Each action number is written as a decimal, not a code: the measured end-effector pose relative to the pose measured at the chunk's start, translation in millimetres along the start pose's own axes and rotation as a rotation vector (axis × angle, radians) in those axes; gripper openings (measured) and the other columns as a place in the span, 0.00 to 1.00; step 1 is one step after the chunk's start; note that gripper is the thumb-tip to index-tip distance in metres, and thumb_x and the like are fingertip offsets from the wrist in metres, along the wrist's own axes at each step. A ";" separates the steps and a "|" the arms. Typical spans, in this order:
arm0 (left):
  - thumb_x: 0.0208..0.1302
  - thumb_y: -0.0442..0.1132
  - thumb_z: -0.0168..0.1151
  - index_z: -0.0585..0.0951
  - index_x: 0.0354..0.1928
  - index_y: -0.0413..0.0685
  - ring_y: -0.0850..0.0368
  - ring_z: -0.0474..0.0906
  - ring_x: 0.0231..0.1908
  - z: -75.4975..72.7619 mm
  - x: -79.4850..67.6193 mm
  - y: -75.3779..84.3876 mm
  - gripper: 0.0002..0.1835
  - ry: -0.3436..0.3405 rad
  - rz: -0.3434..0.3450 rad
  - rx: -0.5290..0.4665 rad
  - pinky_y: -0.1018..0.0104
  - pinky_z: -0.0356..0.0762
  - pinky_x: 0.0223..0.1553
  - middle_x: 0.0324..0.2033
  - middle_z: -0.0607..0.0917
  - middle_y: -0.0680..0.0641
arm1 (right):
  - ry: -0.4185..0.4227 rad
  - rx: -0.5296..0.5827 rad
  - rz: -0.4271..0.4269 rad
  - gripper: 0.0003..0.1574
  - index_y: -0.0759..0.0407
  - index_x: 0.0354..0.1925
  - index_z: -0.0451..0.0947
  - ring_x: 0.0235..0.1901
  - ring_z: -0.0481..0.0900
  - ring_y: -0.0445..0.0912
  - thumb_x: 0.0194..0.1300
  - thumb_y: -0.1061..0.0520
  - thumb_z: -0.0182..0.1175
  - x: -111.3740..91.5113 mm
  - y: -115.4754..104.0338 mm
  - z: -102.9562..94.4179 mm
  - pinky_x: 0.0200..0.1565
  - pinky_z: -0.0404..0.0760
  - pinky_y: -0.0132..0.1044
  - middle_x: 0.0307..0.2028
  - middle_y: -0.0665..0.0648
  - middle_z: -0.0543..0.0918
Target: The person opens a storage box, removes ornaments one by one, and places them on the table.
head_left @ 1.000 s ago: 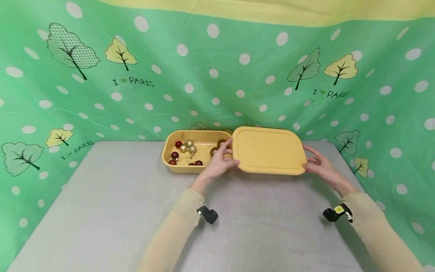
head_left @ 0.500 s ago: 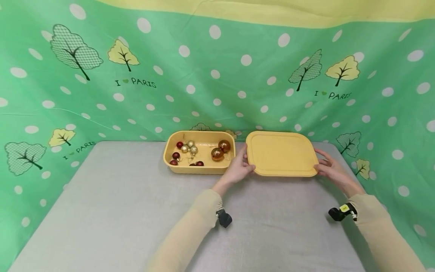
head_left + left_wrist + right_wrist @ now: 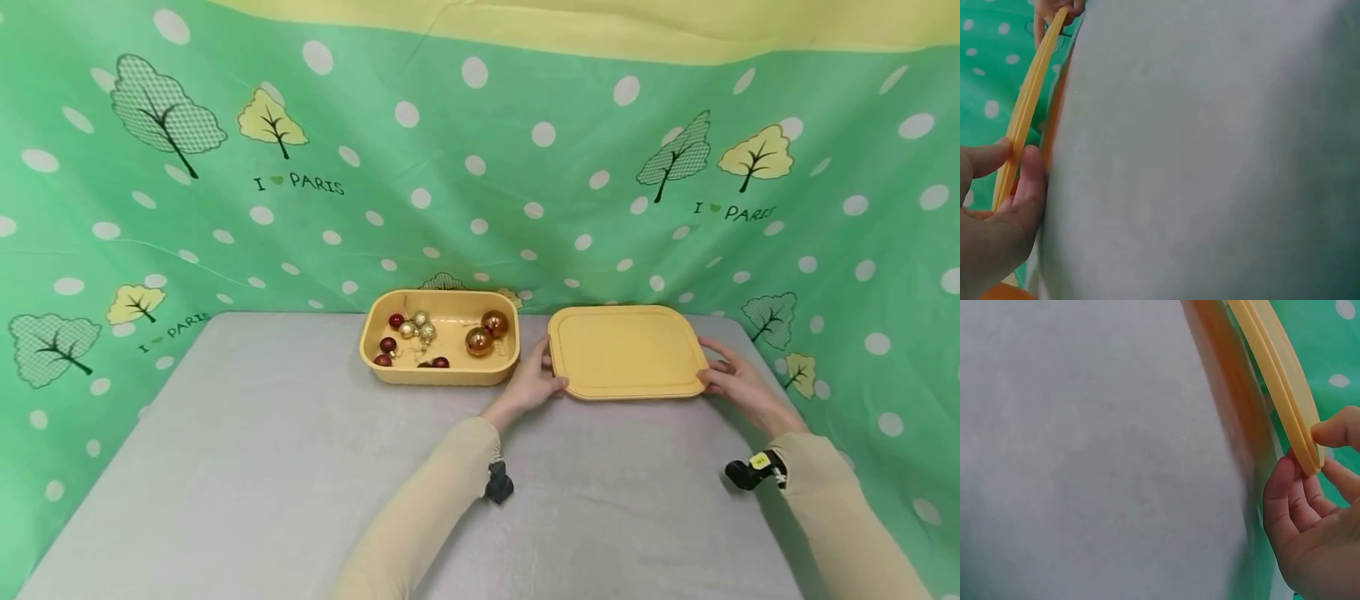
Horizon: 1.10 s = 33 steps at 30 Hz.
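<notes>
Both hands hold a flat yellow lid (image 3: pixel 628 352) by its short ends, to the right of a yellow box. My left hand (image 3: pixel 531 382) pinches the lid's left end, thumb on top and fingers beneath. At the other end my right hand (image 3: pixel 738 385) pinches it the same way. Both wrist views show the lid's rim (image 3: pixel 1027 103) a little above the table surface. The open yellow box (image 3: pixel 442 377) holds small dark red baubles (image 3: pixel 387 344), gold baubles (image 3: pixel 422 327) and two larger amber baubles (image 3: pixel 480 341).
A grey cloth covers the table (image 3: pixel 300 467). Behind it and along the sides hangs a green curtain (image 3: pixel 480 167) with white dots and printed trees. The box stands near the table's back edge, close to the left hand.
Both hands have carried the lid rightward, off the box's right end, then lowered it towards the table. The amber baubles in the box have come into full view.
</notes>
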<state>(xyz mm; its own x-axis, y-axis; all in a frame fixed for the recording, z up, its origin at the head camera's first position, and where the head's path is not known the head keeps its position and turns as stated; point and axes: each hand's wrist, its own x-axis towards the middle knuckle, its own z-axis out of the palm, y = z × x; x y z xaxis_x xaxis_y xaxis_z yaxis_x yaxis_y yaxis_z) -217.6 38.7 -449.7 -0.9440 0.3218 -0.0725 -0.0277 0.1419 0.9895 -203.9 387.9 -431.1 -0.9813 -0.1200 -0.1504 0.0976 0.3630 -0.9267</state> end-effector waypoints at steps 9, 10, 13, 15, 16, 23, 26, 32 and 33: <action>0.61 0.22 0.60 0.50 0.75 0.39 0.53 0.82 0.30 3.8 9.5 -7.7 0.43 0.132 -0.110 -0.156 0.67 0.83 0.34 0.53 0.75 0.38 | -0.017 0.102 0.025 0.45 0.71 0.73 0.40 0.40 0.78 0.33 0.71 0.61 0.54 1.9 5.3 4.2 0.42 0.79 0.28 0.50 0.55 0.71; 0.62 0.22 0.60 0.49 0.75 0.39 0.54 0.82 0.30 4.8 9.8 -7.7 0.44 0.147 -0.112 -0.157 0.68 0.83 0.33 0.53 0.75 0.39 | -0.019 0.109 0.028 0.45 0.72 0.73 0.39 0.40 0.77 0.32 0.71 0.61 0.54 2.1 5.7 4.8 0.42 0.79 0.28 0.50 0.55 0.70; 0.62 0.23 0.61 0.49 0.74 0.36 0.53 0.83 0.28 7.6 9.1 -6.8 0.43 0.198 -0.092 -0.125 0.69 0.82 0.32 0.52 0.78 0.39 | -0.008 0.133 0.050 0.45 0.73 0.73 0.38 0.40 0.76 0.30 0.71 0.61 0.54 3.5 6.8 7.1 0.43 0.78 0.26 0.57 0.67 0.66; 0.61 0.24 0.61 0.51 0.73 0.35 0.53 0.83 0.27 8.9 8.2 -6.1 0.42 0.224 -0.077 -0.110 0.69 0.82 0.31 0.51 0.78 0.38 | -0.006 0.118 0.052 0.45 0.75 0.72 0.38 0.41 0.75 0.29 0.72 0.61 0.53 4.0 7.4 8.8 0.44 0.78 0.26 0.62 0.76 0.58; 0.61 0.24 0.62 0.52 0.73 0.34 0.52 0.84 0.28 9.3 7.3 -5.7 0.42 0.235 -0.070 -0.089 0.69 0.82 0.32 0.51 0.78 0.38 | -0.007 0.105 0.050 0.45 0.75 0.72 0.38 0.41 0.74 0.29 0.72 0.61 0.53 3.8 7.4 9.6 0.45 0.78 0.25 0.64 0.78 0.53; 0.62 0.34 0.65 0.60 0.70 0.35 0.50 0.79 0.46 9.4 -1.7 -3.1 0.38 0.247 -0.037 0.203 0.64 0.74 0.51 0.55 0.77 0.39 | 0.039 -0.086 0.028 0.45 0.74 0.72 0.46 0.42 0.69 0.29 0.70 0.56 0.57 -1.8 6.7 10.7 0.42 0.74 0.21 0.64 0.74 0.56; 0.62 0.36 0.63 0.61 0.69 0.34 0.48 0.78 0.51 8.9 -5.6 0.3 0.36 0.217 -0.029 0.195 0.63 0.75 0.52 0.57 0.76 0.37 | 0.048 -0.163 0.034 0.46 0.71 0.73 0.47 0.47 0.68 0.34 0.69 0.53 0.58 -3.4 6.1 10.3 0.43 0.71 0.22 0.65 0.74 0.58; 0.63 0.39 0.62 0.60 0.70 0.36 0.45 0.69 0.62 7.8 -12.6 7.9 0.37 0.147 -0.050 0.123 0.61 0.69 0.60 0.63 0.70 0.35 | 0.036 -0.151 0.025 0.48 0.67 0.75 0.44 0.48 0.66 0.33 0.70 0.51 0.58 -6.9 7.0 8.2 0.43 0.70 0.21 0.66 0.76 0.58; 0.63 0.39 0.62 0.58 0.71 0.36 0.45 0.67 0.63 7.3 -13.1 7.6 0.38 0.141 -0.053 0.103 0.60 0.67 0.61 0.65 0.68 0.35 | 0.036 -0.147 0.018 0.48 0.67 0.74 0.44 0.47 0.65 0.30 0.70 0.52 0.57 -7.6 6.9 8.2 0.43 0.70 0.21 0.66 0.76 0.58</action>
<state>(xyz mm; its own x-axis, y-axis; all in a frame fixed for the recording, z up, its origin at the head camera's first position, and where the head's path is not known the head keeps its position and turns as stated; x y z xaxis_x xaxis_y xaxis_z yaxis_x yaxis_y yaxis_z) -203.1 42.5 -442.1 -0.9790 0.1783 -0.0985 -0.0513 0.2524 0.9663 -194.4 383.8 -439.2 -0.9851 -0.0803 -0.1522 0.0928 0.4970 -0.8628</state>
